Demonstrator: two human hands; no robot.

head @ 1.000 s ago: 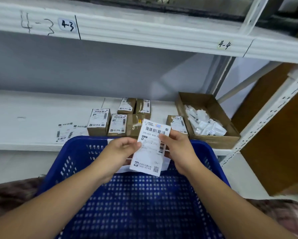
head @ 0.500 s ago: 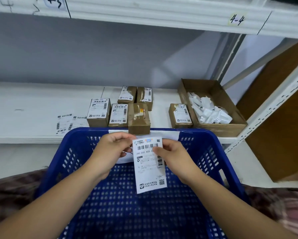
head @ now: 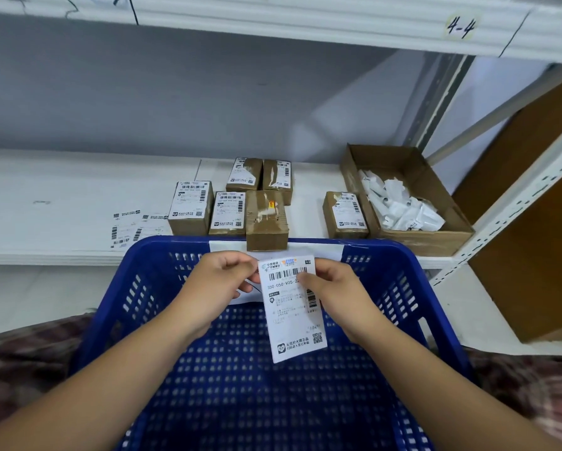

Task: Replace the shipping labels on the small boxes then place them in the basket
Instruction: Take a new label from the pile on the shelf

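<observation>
Nearby, small boxes line the shelf behind basket.

Head view, downward (close over basket)

Left hand: mine, bare, no glove, ring or watch on what shows.
Right hand: mine, bare too, nothing worn on the fingers or wrist.
Forearms: both uncovered along their whole visible length; no sleeve shows.
Fingernails: short and plain where visible on my left hand.
Clothing: dark reddish plaid fabric at the near left and near right edges, blurred.
</observation>
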